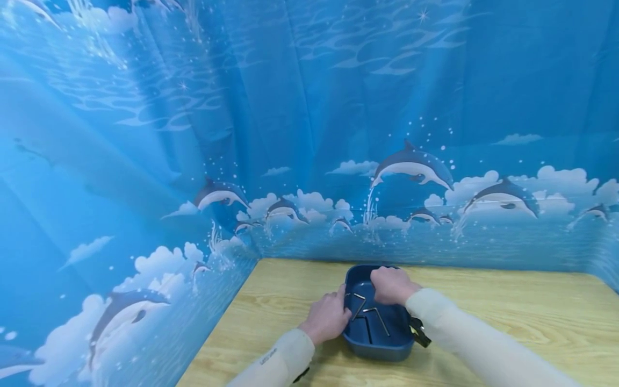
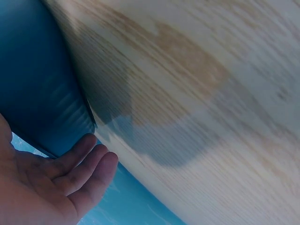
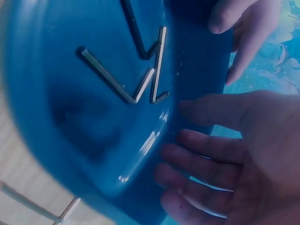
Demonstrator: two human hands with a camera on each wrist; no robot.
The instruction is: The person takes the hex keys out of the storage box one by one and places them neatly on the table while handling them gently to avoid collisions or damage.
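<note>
A dark blue plastic tub (image 1: 379,353) stands on the wooden table. My left hand (image 1: 326,316) grips its left rim, the thumb over the inside and the other fingers along the outer wall. Inside lie a black hex key (image 1: 368,329) and silver hex keys, one (image 1: 382,322) near the middle and another (image 1: 358,310) towards the left wall. Over the far part of the tub is my right hand (image 1: 393,285). The right wrist view shows its fingers loosely bent with nothing between them. Whether those fingertips touch the tub's wall I cannot tell.
In the right wrist view, another L-shaped key (image 3: 32,204) lies on the table outside the tub. The wood-grain table (image 1: 295,279) ends at a blue curtain (image 1: 300,134) printed with dolphins, behind and to the left. A black strap (image 1: 419,332) hangs below the right sleeve.
</note>
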